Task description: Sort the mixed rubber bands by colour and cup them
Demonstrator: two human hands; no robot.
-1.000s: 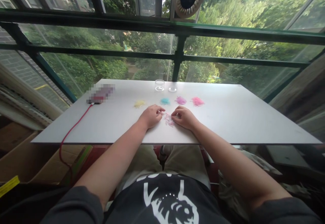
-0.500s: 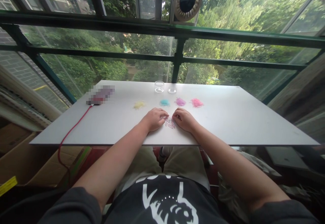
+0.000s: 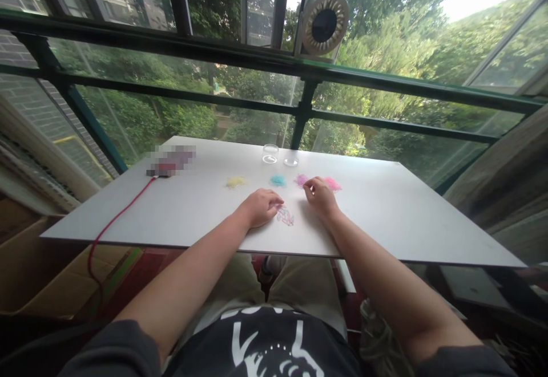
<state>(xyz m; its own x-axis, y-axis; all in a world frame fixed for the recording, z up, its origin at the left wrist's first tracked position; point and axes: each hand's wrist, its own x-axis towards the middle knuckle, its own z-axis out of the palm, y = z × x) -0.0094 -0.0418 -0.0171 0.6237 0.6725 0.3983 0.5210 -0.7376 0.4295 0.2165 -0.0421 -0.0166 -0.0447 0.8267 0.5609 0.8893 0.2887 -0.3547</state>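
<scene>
My left hand rests on the white table, its fingers curled together at the upper left edge of a small loose heap of thin pinkish, see-through strands or loops. Whatever its fingertips pinch is too small to make out. My right hand is at the near right edge of a purple pile, thumb and fingers drawn into a pinch whose contents I cannot see. Beside it, partly covered by this hand, lies a pink pile. A teal pile and a pale yellow pile lie further left.
Two clear round containers or parts, a taller one and a low one, stand near the table's far edge. A blurred-out device with a red cable lies at the left. Green railing runs behind the table.
My right hand has moved away from the pinkish heap, up and to the right, to the purple pile. The left hand stays by the heap. The whole view has tilted slightly.
</scene>
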